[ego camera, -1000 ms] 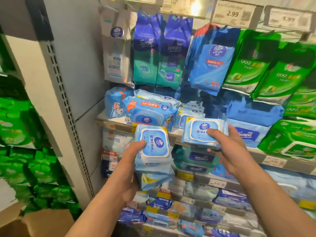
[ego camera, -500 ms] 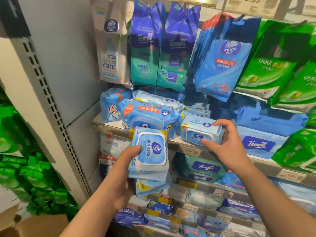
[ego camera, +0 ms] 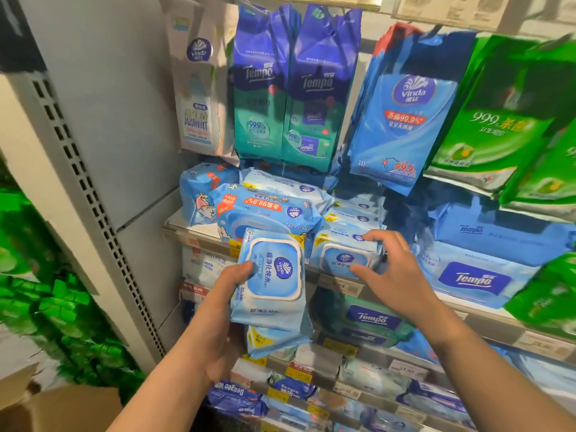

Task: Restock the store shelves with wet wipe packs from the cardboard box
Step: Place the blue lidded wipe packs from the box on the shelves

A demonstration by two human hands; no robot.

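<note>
My left hand (ego camera: 223,310) grips a small stack of light-blue Vinda wet wipe packs (ego camera: 271,291) in front of the shelf, thumb on the top pack's white lid. My right hand (ego camera: 394,275) holds another Vinda wipe pack (ego camera: 341,255) that sits at the front edge of the middle shelf (ego camera: 179,224), fingers over its top and thumb on its front face. It sits on other packs of the same kind. A flap of the cardboard box (ego camera: 62,410) shows at the bottom left.
A larger blue wipe pack (ego camera: 265,210) lies left of the placed one. Blue Tempo packs (ego camera: 473,275) lie to its right. Tempo, Vinda and green bags (ego camera: 498,126) hang above. Lower shelves hold more packs. A grey perforated upright (ego camera: 81,182) stands left.
My right hand has pushed its wipe pack further onto the shelf stack. The left hand with its stack has stayed in front of the shelf. The view has moved closer.
</note>
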